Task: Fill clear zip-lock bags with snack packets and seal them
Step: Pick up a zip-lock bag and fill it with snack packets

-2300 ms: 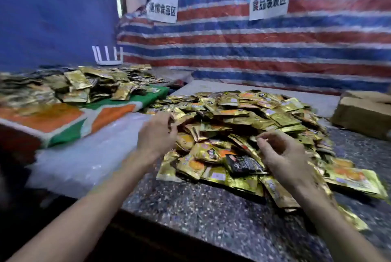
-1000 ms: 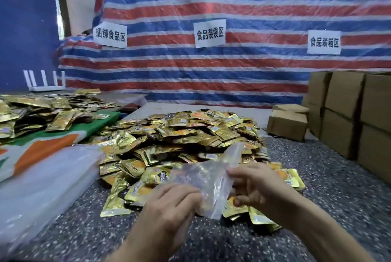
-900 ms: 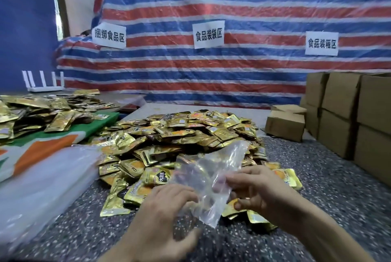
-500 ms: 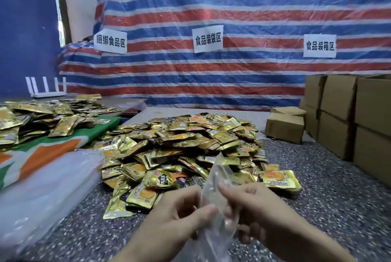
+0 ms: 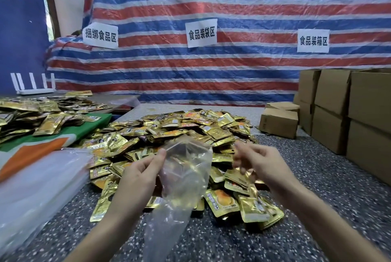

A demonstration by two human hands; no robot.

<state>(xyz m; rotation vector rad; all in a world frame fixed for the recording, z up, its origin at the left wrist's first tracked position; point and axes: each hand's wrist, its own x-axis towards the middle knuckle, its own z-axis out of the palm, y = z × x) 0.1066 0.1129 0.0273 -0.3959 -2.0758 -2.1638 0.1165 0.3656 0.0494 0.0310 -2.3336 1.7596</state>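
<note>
Pinching the clear zip-lock bag (image 5: pixel 186 174) by its rim with the left hand (image 5: pixel 139 179), mouth now gaping, just in front of the heap of gold snack packets (image 5: pixel 190 132). Clamped between both hands half a second ago; now parted, with the right hand (image 5: pixel 261 166) let go, fingers loosely curled, blurred and seemingly empty, over the heap's near right edge. By the look of it opened and ready for filling: no packet inside yet, sealing still ahead. Left of the heap, a stack of clear bags (image 5: pixel 38 179); right of it, brown cardboard boxes (image 5: pixel 338 111).
</note>
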